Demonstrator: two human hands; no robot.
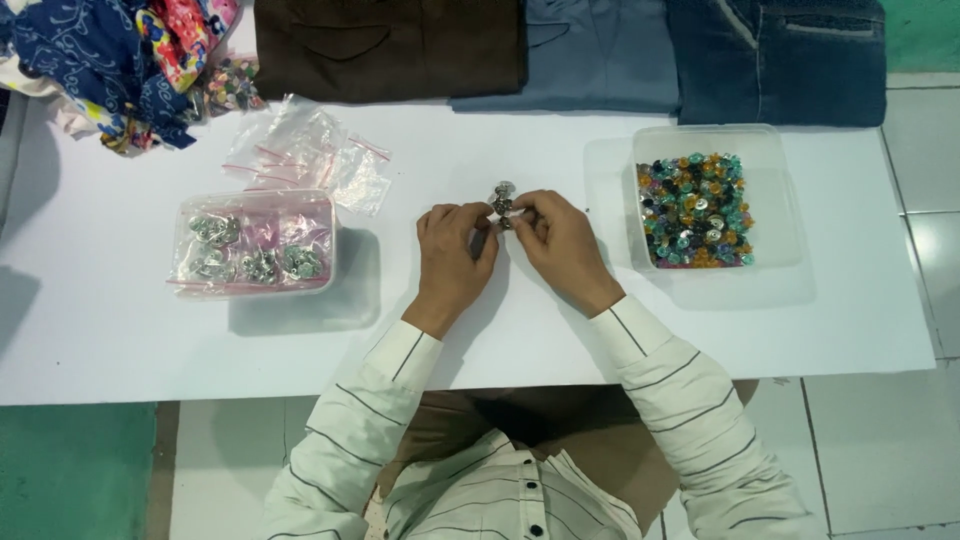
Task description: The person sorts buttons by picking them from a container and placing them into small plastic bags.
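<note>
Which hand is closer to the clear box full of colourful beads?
The right hand. It sits just left of the box of colourful beads, with a small gap of white table between. The left hand is farther away, on the right hand's other side.

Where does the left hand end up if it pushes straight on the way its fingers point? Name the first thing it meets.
The left hand points up and right at the small metal piece pinched between both hands; just past it lies the right hand. It would probably meet these first.
</note>
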